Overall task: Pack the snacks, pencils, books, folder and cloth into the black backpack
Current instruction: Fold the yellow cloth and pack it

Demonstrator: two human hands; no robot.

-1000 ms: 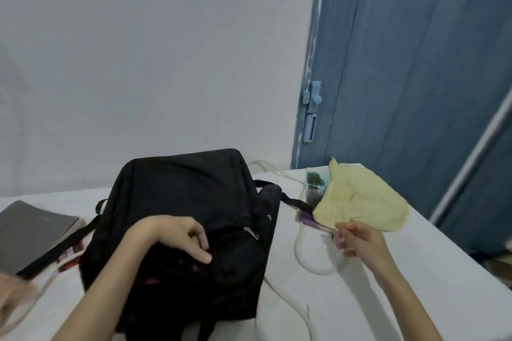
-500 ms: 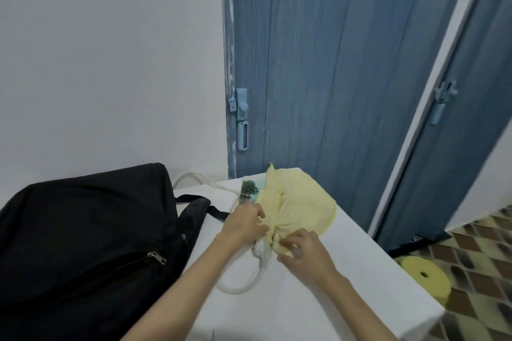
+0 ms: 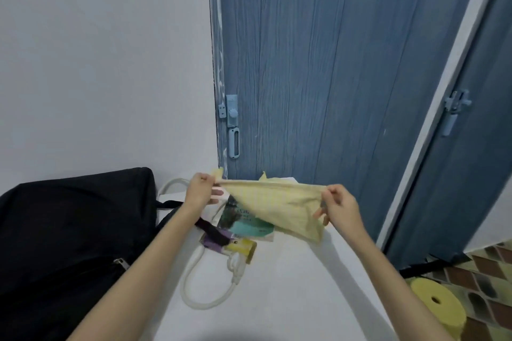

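One black backpack [image 3: 69,235] lies at the near left of a white desk [image 3: 291,285], beside one looped white cable [image 3: 205,302]. Farther back, one book [image 3: 243,220] lies flat on the desk. Above it, the left hand [image 3: 201,191] and right hand [image 3: 339,209] pinch one yellow cloth [image 3: 279,205] in their fingers, stretched between them.

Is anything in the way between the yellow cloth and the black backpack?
Nothing visible blocks it. Both hands, left hand and right hand, hold the yellow cloth above the table; the black backpack sits just left.
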